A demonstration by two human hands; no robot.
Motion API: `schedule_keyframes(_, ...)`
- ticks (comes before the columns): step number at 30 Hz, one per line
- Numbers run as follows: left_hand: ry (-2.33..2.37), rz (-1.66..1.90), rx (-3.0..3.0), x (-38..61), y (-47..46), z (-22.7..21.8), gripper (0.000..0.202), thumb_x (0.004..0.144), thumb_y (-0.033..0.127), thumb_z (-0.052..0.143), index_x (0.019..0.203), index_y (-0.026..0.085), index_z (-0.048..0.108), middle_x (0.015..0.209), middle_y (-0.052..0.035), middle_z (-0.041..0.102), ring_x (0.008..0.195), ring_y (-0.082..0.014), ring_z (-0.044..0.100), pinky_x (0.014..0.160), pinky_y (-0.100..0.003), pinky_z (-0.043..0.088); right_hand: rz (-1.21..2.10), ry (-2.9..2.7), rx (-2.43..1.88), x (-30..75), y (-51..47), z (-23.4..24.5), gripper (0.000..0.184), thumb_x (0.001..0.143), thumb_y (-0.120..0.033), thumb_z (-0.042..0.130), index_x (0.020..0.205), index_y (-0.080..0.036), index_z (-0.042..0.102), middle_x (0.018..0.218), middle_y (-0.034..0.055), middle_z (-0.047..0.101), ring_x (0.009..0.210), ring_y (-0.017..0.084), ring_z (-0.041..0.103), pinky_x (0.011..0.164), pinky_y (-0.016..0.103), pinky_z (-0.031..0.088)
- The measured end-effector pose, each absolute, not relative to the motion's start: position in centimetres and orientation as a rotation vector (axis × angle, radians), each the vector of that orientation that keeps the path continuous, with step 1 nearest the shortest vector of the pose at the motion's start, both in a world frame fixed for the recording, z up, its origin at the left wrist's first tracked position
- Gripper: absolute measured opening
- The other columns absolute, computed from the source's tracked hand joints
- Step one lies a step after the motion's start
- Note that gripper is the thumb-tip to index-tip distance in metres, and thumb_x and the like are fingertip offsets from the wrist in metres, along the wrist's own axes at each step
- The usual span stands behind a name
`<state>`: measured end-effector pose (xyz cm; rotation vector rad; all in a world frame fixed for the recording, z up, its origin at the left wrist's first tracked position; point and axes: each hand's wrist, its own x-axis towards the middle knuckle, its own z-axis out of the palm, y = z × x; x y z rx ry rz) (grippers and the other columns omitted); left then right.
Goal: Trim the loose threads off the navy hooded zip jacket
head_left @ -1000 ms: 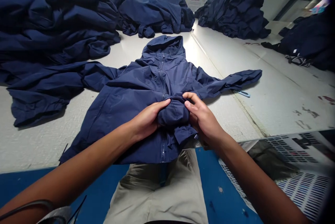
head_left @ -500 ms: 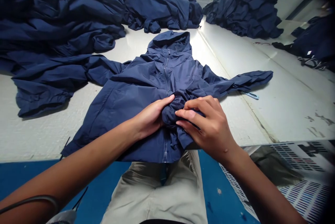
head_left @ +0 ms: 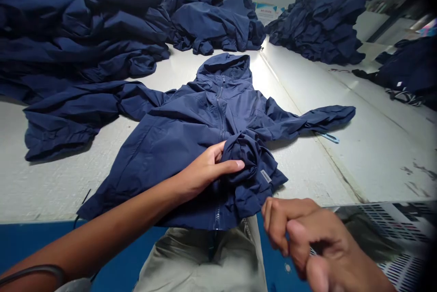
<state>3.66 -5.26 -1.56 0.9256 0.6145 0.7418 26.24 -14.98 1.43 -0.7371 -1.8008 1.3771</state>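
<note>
A navy hooded jacket (head_left: 184, 132) lies front up on the table, its zip running down the middle and its hem at the near edge. My left hand (head_left: 208, 169) is closed on a bunched, gathered part of the jacket beside the lower zip, thumb on top. A small grey label (head_left: 265, 176) shows on the cloth to the right of that bunch. My right hand (head_left: 314, 237) is off the jacket, low at the right, past the table edge. Its fingers are curled, and whatever they may hold is hidden.
Large heaps of navy garments stand at the left (head_left: 85, 23), the back (head_left: 218, 18) and the back right (head_left: 321, 18) of the white table (head_left: 375, 146). A light blue tool (head_left: 329, 137) lies by the right sleeve. White plastic baskets (head_left: 399, 264) are below at the right.
My right hand has left the bunched cloth and moved down and right, curling its fingers. My left thumb now lies over the bunch, and the grey label has come into sight.
</note>
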Motion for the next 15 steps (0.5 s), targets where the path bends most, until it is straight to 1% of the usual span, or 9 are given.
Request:
schedule_keyframes(1, 0.626, 0.76, 0.981, 3.7, -5.3, -1.5, 0.043, 0.083, 0.029, 0.086, 0.123, 0.019, 0.074, 0.107, -0.0052, 0.08, 0.095, -0.0199, 0.072, 0.083, -0.026, 0.055, 1.311, -1.78, -0.796, 26.4, -14.9, 1.4, 0.042, 0.101, -0.054, 0.06, 0.072, -0.024, 0.061, 0.074, 0.0014, 0.059, 0.07, 0.018, 0.057, 0.069, 0.036, 0.047)
schedule_keyframes(2, 0.642, 0.78, 1.036, 3.7, -5.4, -1.5, 0.044, 0.083, 0.028, 0.086, 0.124, 0.019, 0.073, 0.108, -0.0048, 0.079, 0.097, -0.02, 0.071, 0.084, -0.025, 0.055, 1.177, -1.749, -0.886, 26.4, -14.6, 1.4, 0.034, 0.103, -0.048, 0.058, 0.079, -0.025, 0.064, 0.08, 0.0023, 0.061, 0.075, 0.018, 0.06, 0.072, 0.036, 0.048)
schedule_keyframes(4, 0.678, 0.822, 1.162, 3.7, -5.5, -1.5, 0.046, 0.082, 0.023, 0.086, 0.126, 0.02, 0.074, 0.111, -0.004, 0.079, 0.103, -0.0209, 0.07, 0.088, -0.024, 0.053, 0.847, -1.689, -1.092, 26.0, -13.4, 1.4, 0.01, 0.101, -0.036, 0.063, 0.1, -0.028, 0.069, 0.095, 0.004, 0.065, 0.091, 0.021, 0.063, 0.081, 0.036, 0.05)
schedule_keyframes(5, 0.689, 0.835, 1.232, 3.8, -5.5, -1.5, 0.046, 0.082, 0.022, 0.085, 0.127, 0.02, 0.074, 0.114, -0.0037, 0.079, 0.106, -0.0216, 0.069, 0.091, -0.024, 0.053, 0.712, -1.67, -1.181, 25.6, -12.7, 1.4, 0.015, 0.097, -0.036, 0.069, 0.111, -0.029, 0.068, 0.102, 0.0047, 0.066, 0.097, 0.022, 0.064, 0.085, 0.037, 0.05)
schedule_keyframes(6, 0.694, 0.841, 1.301, 3.8, -5.6, -1.5, 0.046, 0.083, 0.021, 0.084, 0.128, 0.021, 0.074, 0.116, -0.0035, 0.078, 0.108, -0.0224, 0.068, 0.094, -0.025, 0.052, 0.619, -1.66, -1.259, 25.1, -12.0, 1.4, 0.029, 0.093, -0.038, 0.075, 0.119, -0.03, 0.066, 0.108, 0.0054, 0.066, 0.1, 0.023, 0.064, 0.088, 0.037, 0.05)
schedule_keyframes(8, 0.702, 0.844, 1.401, 3.8, -5.7, -1.6, 0.046, 0.087, 0.02, 0.08, 0.131, 0.023, 0.072, 0.121, -0.0034, 0.077, 0.111, -0.0237, 0.068, 0.096, -0.027, 0.052, 0.575, -1.68, -1.378, 24.0, -10.7, 1.5, 0.046, 0.087, -0.042, 0.08, 0.128, -0.029, 0.063, 0.115, 0.0069, 0.069, 0.101, 0.026, 0.065, 0.089, 0.039, 0.051)
schedule_keyframes(9, 0.707, 0.848, 1.424, 3.7, -5.7, -1.6, 0.046, 0.088, 0.021, 0.079, 0.133, 0.024, 0.072, 0.122, -0.0034, 0.077, 0.11, -0.0241, 0.068, 0.096, -0.027, 0.052, 0.598, -1.689, -1.422, 23.6, -10.3, 1.5, 0.048, 0.087, -0.044, 0.08, 0.129, -0.029, 0.063, 0.116, 0.0073, 0.07, 0.101, 0.026, 0.066, 0.088, 0.04, 0.051)
schedule_keyframes(12, 0.721, 0.893, 1.434, 3.8, -5.8, -1.6, 0.042, 0.089, 0.021, 0.078, 0.13, 0.024, 0.073, 0.12, -0.0031, 0.077, 0.111, -0.0244, 0.069, 0.096, -0.027, 0.051, 0.724, -1.674, -1.538, 22.8, -9.7, 1.2, 0.038, 0.092, -0.047, 0.073, 0.124, -0.027, 0.065, 0.109, 0.0069, 0.074, 0.096, 0.027, 0.069, 0.083, 0.041, 0.051)
schedule_keyframes(15, 0.77, 0.946, 1.401, 3.9, -5.7, -1.6, 0.026, 0.092, 0.03, 0.075, 0.115, 0.019, 0.08, 0.109, -0.0041, 0.08, 0.105, -0.0248, 0.07, 0.095, -0.027, 0.051, 0.922, -1.712, -1.525, 22.9, -9.8, 0.5, 0.037, 0.092, -0.048, 0.072, 0.121, -0.026, 0.067, 0.108, 0.0065, 0.075, 0.097, 0.028, 0.069, 0.083, 0.04, 0.052)
